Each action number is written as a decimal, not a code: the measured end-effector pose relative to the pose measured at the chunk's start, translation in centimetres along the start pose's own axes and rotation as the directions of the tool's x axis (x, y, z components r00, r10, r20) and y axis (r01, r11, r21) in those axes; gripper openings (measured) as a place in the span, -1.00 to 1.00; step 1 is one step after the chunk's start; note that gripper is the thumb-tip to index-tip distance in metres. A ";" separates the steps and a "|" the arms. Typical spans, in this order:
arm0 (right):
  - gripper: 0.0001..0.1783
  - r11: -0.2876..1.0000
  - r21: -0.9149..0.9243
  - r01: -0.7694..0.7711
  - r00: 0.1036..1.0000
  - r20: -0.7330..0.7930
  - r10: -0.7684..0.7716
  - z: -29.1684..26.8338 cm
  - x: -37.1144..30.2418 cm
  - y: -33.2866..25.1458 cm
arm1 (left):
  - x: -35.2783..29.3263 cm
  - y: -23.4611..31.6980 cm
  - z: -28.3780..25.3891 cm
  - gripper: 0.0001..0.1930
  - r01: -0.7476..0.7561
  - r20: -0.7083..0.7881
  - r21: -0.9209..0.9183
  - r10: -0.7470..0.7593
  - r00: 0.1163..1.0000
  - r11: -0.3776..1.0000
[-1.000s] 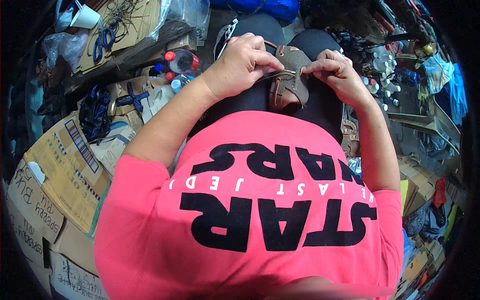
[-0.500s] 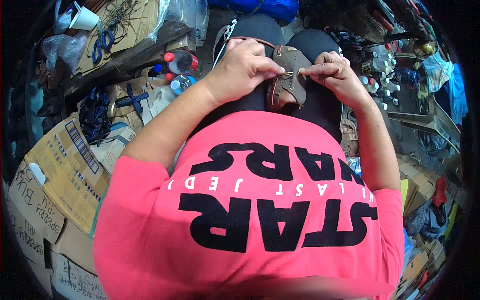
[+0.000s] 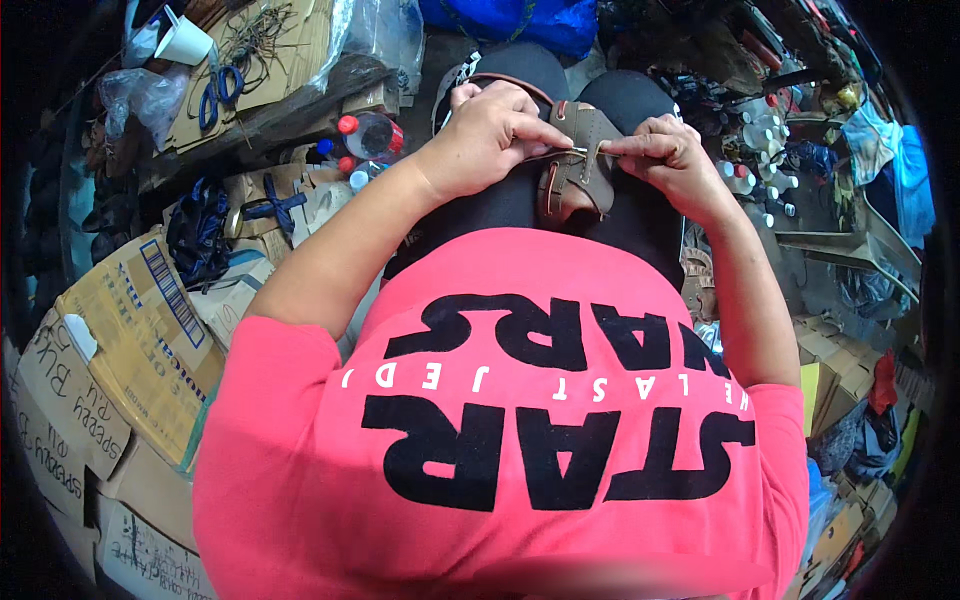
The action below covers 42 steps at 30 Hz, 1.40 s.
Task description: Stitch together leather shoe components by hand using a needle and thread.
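Fingertips [image 3: 560,139] of the left hand [image 3: 490,132] are pinched together on a thin, pale, needle-like sliver [image 3: 578,150], with a fine thread trailing beneath them. The right hand [image 3: 668,160] stands opposite, thumb and forefinger drawn close together at the edge of a brown leather shoe upper [image 3: 584,188]; whether a thread end lies between them is too small to tell. The upper sits on the person's lap, between the thighs of the black trousers [image 3: 625,98].

As I judge it, the sliver could prick the right forefinger, since its tip points toward that hand. The upper seems held by little besides the legs and light finger contact, so an uneven pull could twist it or let it slip. The loose reddish-brown lace [image 3: 512,79], looping over the left knee, could tangle with the thread.

The leather looks matte and fairly stiff, with small holes dotted along its seams, lace running down its left side and a rounded, hollow end facing the person.

Beyond the left arm lie a red-capped bottle [image 3: 376,140], blue-handled scissors [image 3: 221,96] and a yellow-brown carton [image 3: 140,345]; white-capped bottles [image 3: 765,165] cluster past the right hand.
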State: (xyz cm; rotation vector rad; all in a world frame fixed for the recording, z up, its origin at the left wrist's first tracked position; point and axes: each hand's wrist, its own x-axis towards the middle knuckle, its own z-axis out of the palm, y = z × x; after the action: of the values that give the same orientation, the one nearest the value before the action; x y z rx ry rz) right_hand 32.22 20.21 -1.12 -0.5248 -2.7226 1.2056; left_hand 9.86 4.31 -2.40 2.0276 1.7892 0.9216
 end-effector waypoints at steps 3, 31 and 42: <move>-0.70 0.998 -0.066 0.016 0.999 -0.049 -0.019 0.4 0.2 -0.4 | 0.3 0.6 0.2 -0.85 0.015 -0.029 -0.008 -0.015 0.999 1.000; -0.83 0.987 0.113 -0.113 0.976 -0.175 0.132 1.5 0.8 -1.0 | 1.4 1.7 1.5 -0.86 0.066 -0.238 0.004 -0.063 0.969 0.998; -0.89 0.875 -0.457 0.158 0.986 0.117 -0.116 -0.4 1.1 -3.9 | 2.2 4.1 -1.1 -0.92 -0.043 0.207 0.326 -0.026 0.978 0.944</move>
State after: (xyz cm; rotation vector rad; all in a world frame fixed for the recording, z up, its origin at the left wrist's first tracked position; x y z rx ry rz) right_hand 30.26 18.45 1.92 -0.3160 -3.0679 0.5416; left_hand 12.41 5.42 1.44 2.2315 1.9173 0.4082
